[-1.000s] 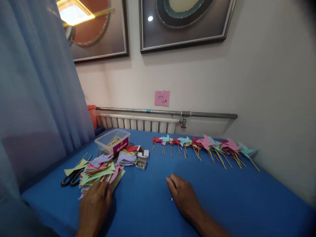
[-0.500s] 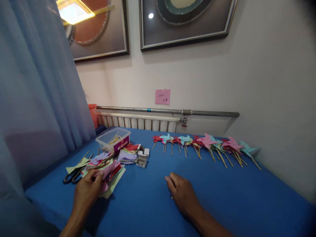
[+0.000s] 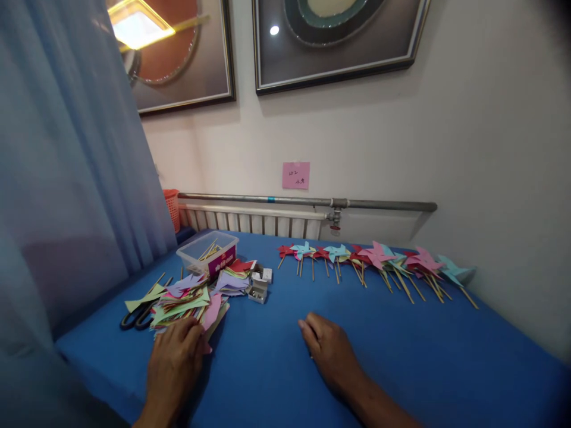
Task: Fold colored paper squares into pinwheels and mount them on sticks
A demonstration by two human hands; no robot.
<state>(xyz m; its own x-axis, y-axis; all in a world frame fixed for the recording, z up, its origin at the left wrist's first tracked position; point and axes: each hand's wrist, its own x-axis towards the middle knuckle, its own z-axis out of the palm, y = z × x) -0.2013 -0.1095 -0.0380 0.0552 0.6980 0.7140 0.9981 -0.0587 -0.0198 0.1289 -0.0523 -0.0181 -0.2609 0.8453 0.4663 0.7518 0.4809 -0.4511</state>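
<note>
My left hand (image 3: 173, 362) lies palm down at the near edge of a loose pile of coloured paper pieces (image 3: 185, 297), its fingertips resting on the pile beside a pink piece (image 3: 212, 311). My right hand (image 3: 331, 352) rests flat on the blue table (image 3: 401, 356), fingers together and stretched out, holding nothing. A tiny metal pin (image 3: 311, 357) shows at its thumb side. A row of finished paper pinwheels on sticks (image 3: 379, 258) lies along the far side of the table.
Black scissors (image 3: 136, 318) lie left of the pile. Behind it stand a clear plastic box with wooden sticks (image 3: 207, 249) and a small open box of pins (image 3: 259, 289). A curtain (image 3: 66, 178) hangs at the left; a radiator and pipe (image 3: 307, 203) run along the wall.
My left hand, which had lifted some paper pieces half a second ago, has come back down flat onto the pile's near edge. My right hand has stayed put.
</note>
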